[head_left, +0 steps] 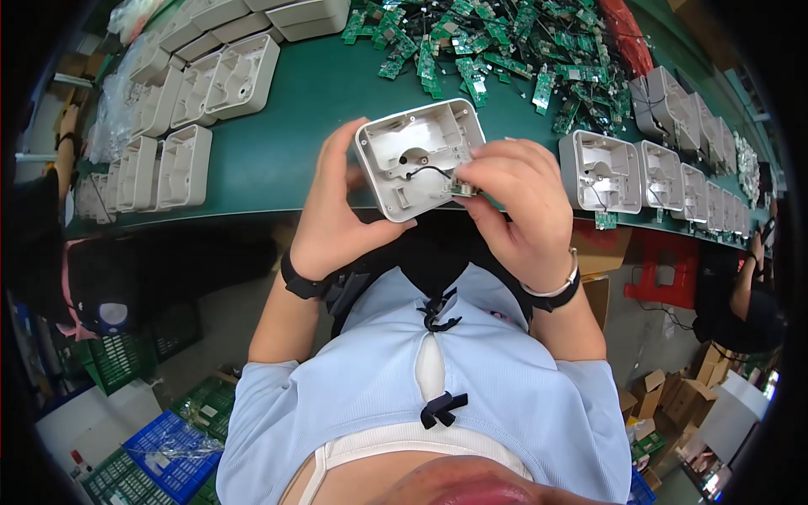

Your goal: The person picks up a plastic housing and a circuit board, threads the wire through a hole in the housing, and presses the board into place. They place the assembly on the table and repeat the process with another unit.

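Observation:
My left hand (337, 206) grips a white plastic housing (383, 151) by its left side, tilted over the table's near edge with its hollow inside facing up. Between the fingertips of my right hand (522, 198) is a small circuit board (461, 187), at the housing's lower right corner. A black wire (431, 169) runs from the board area into the middle of the housing. My right fingers partly cover the board, so I cannot tell whether it is seated or held just above the wall.
A pile of green circuit boards (505, 50) covers the far part of the green table (286, 126). White housings (185, 164) stand at left; others (602, 172) line the right edge, some with boards dangling. Co-workers' arms (67, 139) show at both sides. Crates (172, 454) stand below left.

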A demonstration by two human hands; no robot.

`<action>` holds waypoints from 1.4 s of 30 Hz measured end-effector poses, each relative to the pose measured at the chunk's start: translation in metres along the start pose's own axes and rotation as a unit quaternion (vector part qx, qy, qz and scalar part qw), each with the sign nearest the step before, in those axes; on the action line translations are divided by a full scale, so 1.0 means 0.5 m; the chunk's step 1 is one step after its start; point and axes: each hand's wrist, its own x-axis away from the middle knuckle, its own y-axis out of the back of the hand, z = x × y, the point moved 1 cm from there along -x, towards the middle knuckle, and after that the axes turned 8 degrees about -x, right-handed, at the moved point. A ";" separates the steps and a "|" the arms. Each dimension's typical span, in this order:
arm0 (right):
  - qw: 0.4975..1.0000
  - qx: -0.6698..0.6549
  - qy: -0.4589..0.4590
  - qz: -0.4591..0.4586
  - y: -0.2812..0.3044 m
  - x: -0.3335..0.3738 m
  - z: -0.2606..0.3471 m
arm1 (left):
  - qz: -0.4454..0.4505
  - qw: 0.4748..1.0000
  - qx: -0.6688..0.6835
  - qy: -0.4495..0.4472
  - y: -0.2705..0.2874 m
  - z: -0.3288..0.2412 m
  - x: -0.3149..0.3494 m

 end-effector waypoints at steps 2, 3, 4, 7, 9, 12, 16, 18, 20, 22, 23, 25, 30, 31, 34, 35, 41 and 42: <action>0.999 0.020 -0.002 0.027 0.006 0.006 0.015 | -0.004 1.000 -0.011 -0.015 -0.003 0.001 0.005; 0.998 0.040 -0.001 0.055 0.009 0.008 0.019 | -0.010 0.999 -0.022 -0.032 -0.008 0.000 0.006; 0.995 0.060 0.000 0.083 0.010 0.010 0.024 | -0.017 0.998 -0.033 -0.049 -0.012 -0.002 0.007; 0.992 0.057 -0.013 0.109 0.005 0.013 0.041 | -0.029 0.996 -0.021 -0.081 -0.025 -0.011 0.005; 0.991 0.057 -0.021 0.122 0.003 0.017 0.043 | -0.033 0.995 -0.013 -0.097 -0.025 -0.016 0.004; 0.990 -0.037 -0.080 0.111 -0.002 0.031 0.031 | -0.021 0.994 -0.059 -0.085 -0.015 -0.025 0.002; 0.987 -0.057 -0.073 0.129 -0.007 0.046 0.026 | -0.010 0.999 0.004 -0.043 -0.012 -0.037 0.004; 0.989 -0.063 -0.065 0.119 -0.014 0.053 0.020 | -0.008 0.999 0.021 -0.023 -0.013 -0.042 0.009; 0.991 -0.074 -0.047 0.097 -0.021 0.059 0.014 | -0.006 0.998 0.053 0.014 -0.015 -0.046 0.013; 0.992 -0.079 -0.057 0.084 -0.030 0.066 0.004 | -0.005 0.999 0.047 0.016 -0.015 -0.048 0.011; 0.991 -0.085 -0.067 0.073 -0.035 0.069 0.001 | -0.006 0.999 0.039 0.018 -0.014 -0.048 0.011; 0.991 -0.088 -0.077 0.060 -0.039 0.071 0.002 | -0.005 0.999 0.034 0.019 -0.015 -0.049 0.010; 0.989 -0.067 -0.115 0.058 -0.042 0.063 0.004 | 0.002 0.998 0.065 0.021 -0.021 -0.054 0.010; 0.992 -0.049 -0.088 0.071 -0.044 0.061 0.005 | -0.002 0.998 0.062 0.025 -0.021 -0.053 0.012; 0.995 -0.001 -0.044 0.093 -0.042 0.061 0.006 | 0.004 0.997 0.069 0.026 -0.018 -0.047 0.016; 0.994 0.019 -0.028 0.103 -0.040 0.063 0.007 | 0.011 0.997 0.075 0.030 -0.019 -0.042 0.017; 0.984 0.102 -0.007 0.144 0.021 0.068 0.016 | 0.078 0.994 0.071 0.024 -0.057 -0.048 -0.019; 0.983 0.116 -0.012 0.145 0.031 0.070 0.012 | 0.092 0.995 0.038 0.028 -0.062 -0.058 -0.029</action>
